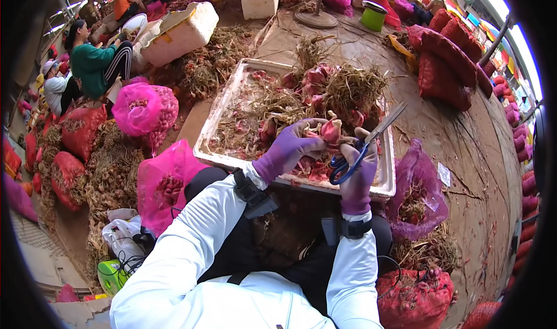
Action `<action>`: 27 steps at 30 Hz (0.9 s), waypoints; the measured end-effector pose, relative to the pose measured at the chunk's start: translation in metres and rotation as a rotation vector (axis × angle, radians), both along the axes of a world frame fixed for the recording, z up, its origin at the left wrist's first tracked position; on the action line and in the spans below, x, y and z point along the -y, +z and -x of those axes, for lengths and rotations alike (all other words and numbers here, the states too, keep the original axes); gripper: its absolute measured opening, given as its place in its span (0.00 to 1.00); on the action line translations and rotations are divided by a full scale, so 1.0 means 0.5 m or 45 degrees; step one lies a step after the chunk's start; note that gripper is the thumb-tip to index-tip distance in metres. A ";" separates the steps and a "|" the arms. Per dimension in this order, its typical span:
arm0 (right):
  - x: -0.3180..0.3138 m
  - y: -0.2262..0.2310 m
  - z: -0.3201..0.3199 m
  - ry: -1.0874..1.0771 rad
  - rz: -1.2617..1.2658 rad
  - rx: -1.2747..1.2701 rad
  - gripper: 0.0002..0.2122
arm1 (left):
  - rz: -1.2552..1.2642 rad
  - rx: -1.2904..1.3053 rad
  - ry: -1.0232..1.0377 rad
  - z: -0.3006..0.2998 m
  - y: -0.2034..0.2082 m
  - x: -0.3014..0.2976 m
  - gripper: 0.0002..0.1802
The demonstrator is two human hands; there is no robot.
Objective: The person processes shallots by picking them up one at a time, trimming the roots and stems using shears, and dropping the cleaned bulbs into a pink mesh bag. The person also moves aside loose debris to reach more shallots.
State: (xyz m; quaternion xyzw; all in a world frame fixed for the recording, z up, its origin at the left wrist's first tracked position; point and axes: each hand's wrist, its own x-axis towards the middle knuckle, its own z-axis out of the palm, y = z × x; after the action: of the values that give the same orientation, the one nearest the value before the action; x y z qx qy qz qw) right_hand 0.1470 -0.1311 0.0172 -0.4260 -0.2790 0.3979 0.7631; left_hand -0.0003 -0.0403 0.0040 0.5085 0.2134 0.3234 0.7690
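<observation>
My left hand [290,148], in a purple glove, is closed on a reddish garlic bulb [331,130] above the near part of a white foam tray [232,91]. Close by on the right, my right hand [358,179], also gloved, grips scissors [384,124] with blue handles. Their blades point up and to the right, and the fingers of that hand also reach the underside of the bulb. Dried stems and roots in a bundle [355,88] lie with more garlic in the tray. Loose reddish skins and cut straw cover the tray's bottom.
Pink mesh bags [168,184] stand left of the tray, a purple mesh bag [416,198] right of it. A red sack [415,297] sits at the lower right. Garlic heaps [200,62], a foam box [181,34] and a person in green [93,62] are farther left.
</observation>
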 end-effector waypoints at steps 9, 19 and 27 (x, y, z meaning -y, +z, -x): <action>0.026 0.056 -0.043 -0.097 0.086 0.386 0.20 | 0.374 0.096 0.285 0.034 -0.014 -0.059 0.14; -0.014 -0.020 0.037 -0.161 -0.098 0.802 0.22 | 0.192 0.028 0.014 0.008 -0.028 0.001 0.29; -0.007 -0.017 0.014 -0.041 0.078 0.096 0.23 | 0.163 -0.029 -0.060 0.003 -0.001 -0.001 0.26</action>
State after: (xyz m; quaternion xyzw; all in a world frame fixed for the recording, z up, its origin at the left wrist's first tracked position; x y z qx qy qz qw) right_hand 0.1398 -0.1276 0.0088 -0.4682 -0.2883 0.3775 0.7451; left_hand -0.0017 -0.0400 0.0037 0.4670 0.2303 0.2849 0.8048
